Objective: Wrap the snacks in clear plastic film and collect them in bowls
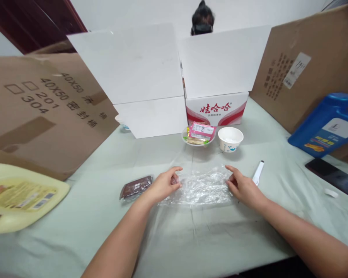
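Note:
A crumpled clear plastic bag (204, 189) is spread between my two hands, low over the green tablecloth. My left hand (166, 184) has its thumb and curled fingers at the bag's left side, the index finger pointing out. At the right side, my right hand (243, 189) holds the bag in the same way. Just left of my left hand lies a dark brown packet (136, 187) in clear wrap. Behind my right hand is a white slim tool (258, 173) with a dark tip, perhaps a small cutter.
Farther back stand a clear bowl (197, 143) of packets and sticks and a white paper bowl (231, 139). White carton flaps (150, 77) and brown boxes (26, 112) enclose the table. A blue jug (326, 125), phone (333, 175) and yellow bottle (23, 197) flank it. Another person's head shows behind.

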Action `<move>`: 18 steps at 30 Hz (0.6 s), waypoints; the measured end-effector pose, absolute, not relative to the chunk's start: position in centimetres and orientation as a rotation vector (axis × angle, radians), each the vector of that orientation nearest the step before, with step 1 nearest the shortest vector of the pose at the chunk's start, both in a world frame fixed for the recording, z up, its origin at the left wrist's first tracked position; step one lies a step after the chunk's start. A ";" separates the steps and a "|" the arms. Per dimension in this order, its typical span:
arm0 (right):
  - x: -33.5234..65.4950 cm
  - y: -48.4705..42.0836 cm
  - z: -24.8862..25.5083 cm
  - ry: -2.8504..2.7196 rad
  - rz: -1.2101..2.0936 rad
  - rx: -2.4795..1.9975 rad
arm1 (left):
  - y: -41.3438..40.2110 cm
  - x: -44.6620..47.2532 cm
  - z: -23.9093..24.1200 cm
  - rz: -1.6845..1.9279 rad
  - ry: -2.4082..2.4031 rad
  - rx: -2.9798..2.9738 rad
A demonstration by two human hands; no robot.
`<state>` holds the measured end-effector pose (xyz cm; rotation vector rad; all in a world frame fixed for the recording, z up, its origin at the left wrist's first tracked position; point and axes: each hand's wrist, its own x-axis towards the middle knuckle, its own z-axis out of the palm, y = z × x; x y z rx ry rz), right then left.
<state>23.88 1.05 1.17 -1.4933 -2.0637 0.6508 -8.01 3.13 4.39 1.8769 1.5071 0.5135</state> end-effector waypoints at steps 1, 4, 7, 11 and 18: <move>23.8 1.0 1.2 -2.115 0.599 -1.492 | 3.3 -8.2 4.3 0.528 1.548 1.884; 23.8 0.7 1.3 -2.226 0.489 -1.510 | 3.7 -8.6 4.1 0.557 1.668 1.884; 23.9 0.6 1.3 -2.289 0.372 -1.562 | 3.9 -8.6 4.1 0.544 1.777 1.886; 24.0 0.6 0.9 -2.350 0.274 -1.590 | 3.9 -8.4 4.3 0.492 1.912 1.888; 24.0 0.7 0.4 -2.411 0.164 -1.376 | 3.8 -8.6 4.2 0.558 1.836 1.799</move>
